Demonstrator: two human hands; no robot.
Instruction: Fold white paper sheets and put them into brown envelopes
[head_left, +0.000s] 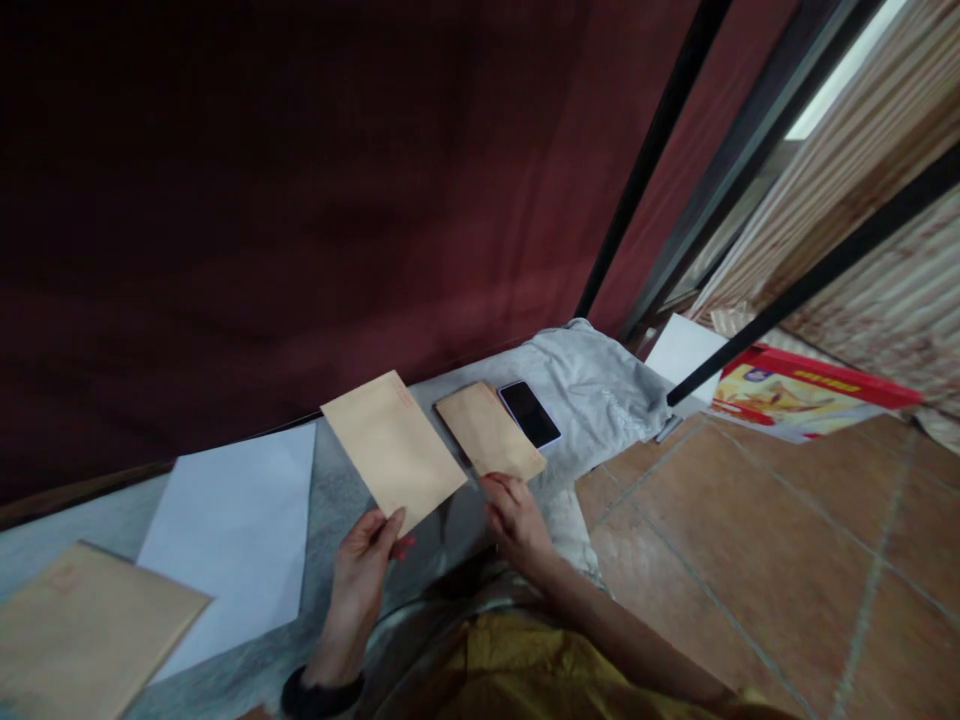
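A tan paper envelope (pixel 394 450) with small red print at its far corner is pinched by its near corner between the thumb and fingers of my left hand (pixel 361 560). My right hand (pixel 517 515) has its fingers curled together at the near edge of a stack of tan envelopes (pixel 487 425). Whether those fingers grip the stack or only touch it is hidden. Right beside the stack lies a smartphone (pixel 530 413) with a dark screen. A white sheet of paper (pixel 232 530) is to the left of my left hand, partly under more tan envelopes (pixel 90 630).
Everything rests on a narrow ledge covered with grey cloth (pixel 592 380), along a dark red curtain (pixel 375 200). Black poles (pixel 652 160) rise at the right. On the tiled floor (pixel 750 550) stands a red and yellow box (pixel 802 395) near a white sheet (pixel 690 355).
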